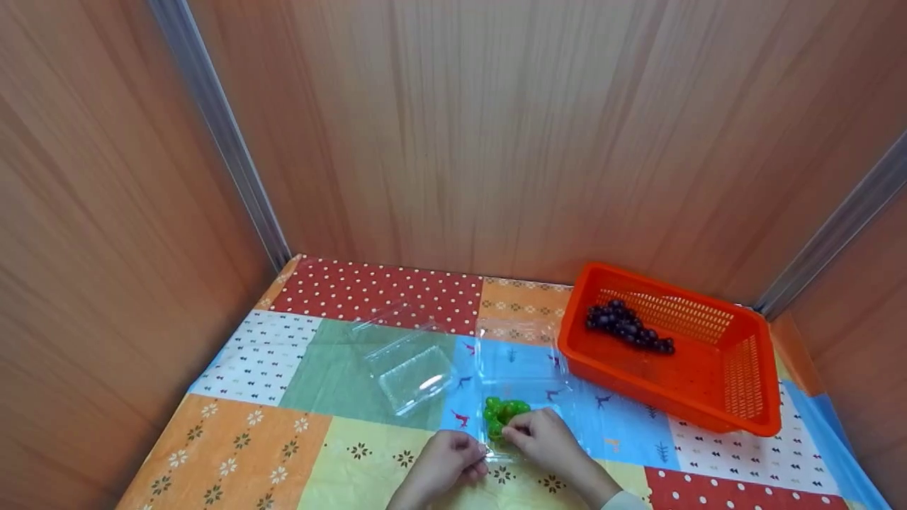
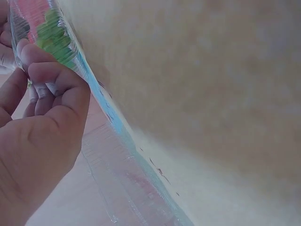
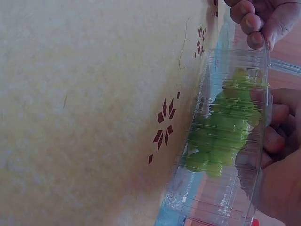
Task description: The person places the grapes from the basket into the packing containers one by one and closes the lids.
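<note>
A bunch of green grapes [image 1: 499, 411] lies in a clear plastic box [image 3: 221, 202], whose lid [image 1: 517, 354] is folded back away from me. My left hand [image 1: 448, 459] pinches the near left corner of this box between thumb and forefinger, as the left wrist view [image 2: 51, 99] also shows. From the right, my right hand [image 1: 549, 439] reaches over the rim, thumb and forefinger pinching at the grapes' right side. Behind the box wall in the right wrist view, the curled fingers [image 3: 275, 136] sit close against the bunch.
An orange basket [image 1: 673, 407] stands at the back right, holding a bunch of dark purple grapes [image 1: 627, 327]. Another clear plastic box [image 1: 414, 372] lies open to the left. Wooden panels [image 1: 439, 142] rise behind and beside the patchwork tablecloth [image 1: 241, 439].
</note>
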The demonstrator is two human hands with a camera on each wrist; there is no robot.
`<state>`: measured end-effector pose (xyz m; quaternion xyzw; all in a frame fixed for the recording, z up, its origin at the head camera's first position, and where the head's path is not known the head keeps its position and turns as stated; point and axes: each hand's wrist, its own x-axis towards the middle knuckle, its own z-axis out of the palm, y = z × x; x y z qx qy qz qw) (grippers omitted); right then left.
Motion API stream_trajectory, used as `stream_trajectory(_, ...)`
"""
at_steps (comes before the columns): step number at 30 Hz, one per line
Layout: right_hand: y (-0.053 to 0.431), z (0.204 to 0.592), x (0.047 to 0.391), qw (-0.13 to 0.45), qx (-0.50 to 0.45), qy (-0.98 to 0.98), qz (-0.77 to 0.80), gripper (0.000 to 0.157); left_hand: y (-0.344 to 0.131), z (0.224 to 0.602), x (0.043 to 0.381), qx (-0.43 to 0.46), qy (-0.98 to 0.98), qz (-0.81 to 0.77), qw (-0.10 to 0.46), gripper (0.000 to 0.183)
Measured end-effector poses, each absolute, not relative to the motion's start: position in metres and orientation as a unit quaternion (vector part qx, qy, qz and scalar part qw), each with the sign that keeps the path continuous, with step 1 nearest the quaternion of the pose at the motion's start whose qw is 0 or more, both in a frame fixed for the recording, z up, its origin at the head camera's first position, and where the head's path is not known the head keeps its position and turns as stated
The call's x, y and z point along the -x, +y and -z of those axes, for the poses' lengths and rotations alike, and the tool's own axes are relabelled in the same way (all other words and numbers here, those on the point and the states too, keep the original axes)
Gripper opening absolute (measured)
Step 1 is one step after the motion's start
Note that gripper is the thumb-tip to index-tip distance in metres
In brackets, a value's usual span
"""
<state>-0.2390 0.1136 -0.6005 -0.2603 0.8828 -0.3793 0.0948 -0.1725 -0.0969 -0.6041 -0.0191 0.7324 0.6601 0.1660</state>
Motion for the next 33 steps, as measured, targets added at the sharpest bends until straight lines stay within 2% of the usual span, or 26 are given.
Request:
stream_trajectory(12, 0.109, 0.600, 0.235, 0.144, 0.276, 0.901, 0.303, 0.015, -0.099, 0.604, 0.174, 0.019, 0.739, -0.655, 0.160, 0.025)
stream_trajectory(17, 0.109, 0.596, 0.236, 0.180, 0.263, 0.894, 0.316, 0.015, -0.103, 0.599, 0.186, 0.040, 0.777, -0.616, 0.125, 0.028)
stream_trajectory(20, 0.115, 0.593, 0.238, 0.186, 0.248, 0.885, 0.348, 0.016, -0.103, 0.597, 0.198, 0.055, 0.795, -0.593, 0.114, 0.038)
stream_trajectory(23, 0.126, 0.590, 0.240, 0.135, 0.194, 0.880, 0.412, 0.016, -0.102, 0.597, 0.209, 0.071, 0.799, -0.585, 0.118, 0.052)
stream_trajectory(27, 0.148, 0.592, 0.245, -0.033, 0.053, 0.887, 0.458, 0.016, -0.101, 0.600, 0.217, 0.090, 0.779, -0.610, 0.114, 0.056)
stream_trajectory(29, 0.161, 0.596, 0.249, -0.093, -0.014, 0.888, 0.449, 0.017, -0.100, 0.600, 0.220, 0.095, 0.761, -0.632, 0.113, 0.054)
stream_trajectory(31, 0.174, 0.600, 0.254, -0.103, -0.049, 0.885, 0.452, 0.021, -0.098, 0.601, 0.223, 0.097, 0.743, -0.652, 0.116, 0.053)
stream_trajectory(33, 0.184, 0.605, 0.259, -0.067, -0.060, 0.865, 0.494, 0.024, -0.096, 0.601, 0.225, 0.097, 0.732, -0.664, 0.118, 0.051)
